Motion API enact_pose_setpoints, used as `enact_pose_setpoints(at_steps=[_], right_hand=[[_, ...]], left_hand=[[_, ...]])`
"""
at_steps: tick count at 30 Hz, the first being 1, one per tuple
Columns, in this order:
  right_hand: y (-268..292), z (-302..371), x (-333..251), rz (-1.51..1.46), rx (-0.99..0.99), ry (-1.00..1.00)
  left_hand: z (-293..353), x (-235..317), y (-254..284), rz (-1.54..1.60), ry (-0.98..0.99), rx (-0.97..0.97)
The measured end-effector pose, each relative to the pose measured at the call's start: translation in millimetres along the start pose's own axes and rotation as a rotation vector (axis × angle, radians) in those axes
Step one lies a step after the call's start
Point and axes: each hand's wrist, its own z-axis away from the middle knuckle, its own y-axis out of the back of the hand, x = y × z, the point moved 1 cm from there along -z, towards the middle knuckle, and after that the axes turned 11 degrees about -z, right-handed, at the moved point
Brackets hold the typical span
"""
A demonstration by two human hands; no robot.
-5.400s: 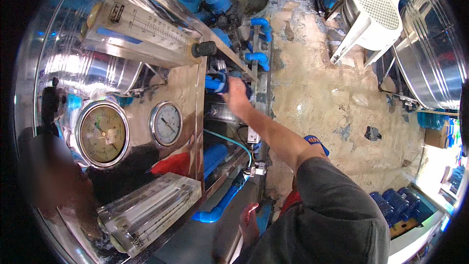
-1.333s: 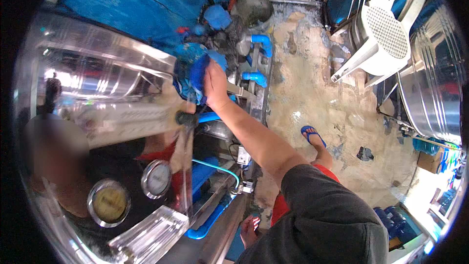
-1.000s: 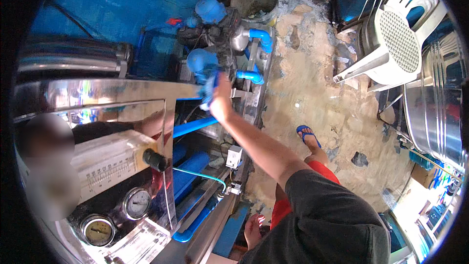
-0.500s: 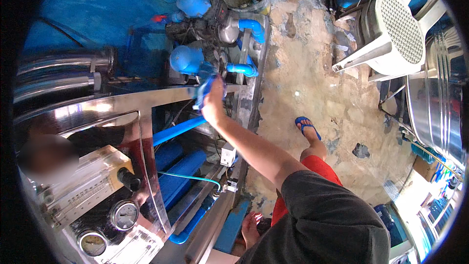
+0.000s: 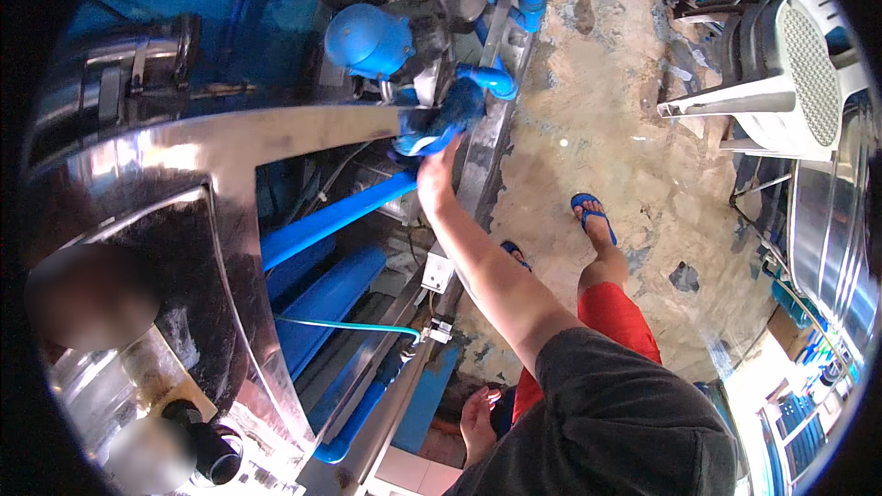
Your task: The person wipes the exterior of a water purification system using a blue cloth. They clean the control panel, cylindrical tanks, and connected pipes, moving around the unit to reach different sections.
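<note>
R hand, upper centre of frame, fingers closed round a bunched blue cloth; cloth sits above the hand in the pic, overlapping the far end of a shiny metal frame bar, can't tell how hard it's pressed there. Bare R forearm runs up & left from a dark grey sleeve, lower centre-right. L hand, bottom centre, low beside the dark shirt, fingers loosely bent, partly hidden, can't tell if it's got anything

Round the cloth: blue elbow pipe just R of it, blue domed vessel up-L among dark machinery. Below-L, a straight blue pipe slants toward the R wrist, w/ fat blue cylinders under it & a thin teal hose running to a small fitting. Small white box just L of the forearm. Lower L: dark reflective panel w/ a black knob, parts blurred

R side: stacked white plastic chairs, upper R, steel tank near the R edge. Worn tan floor btwn, red shorts & feet in blue flip-flops mid-frame
</note>
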Motion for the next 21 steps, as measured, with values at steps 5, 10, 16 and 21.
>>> enact_pose_setpoints(at_steps=[5,10,16,21], right_hand=[[28.5,-63.8,47.0,0.163,0.109,-0.196],[77.1,-135.5,113.0,-0.326,0.108,-0.723],[69.3,-118.6,104.0,-0.336,-0.015,-0.645],[36.8,-91.3,-32.7,-0.127,-0.187,-0.589]], left_hand=[[-0.7,-8.4,12.8,0.009,0.020,0.080],[10.0,-23.5,17.3,0.035,-0.005,0.125],[16.9,-28.5,19.2,0.070,-0.079,0.060],[21.5,-6.0,-1.3,0.127,-0.256,0.012]])
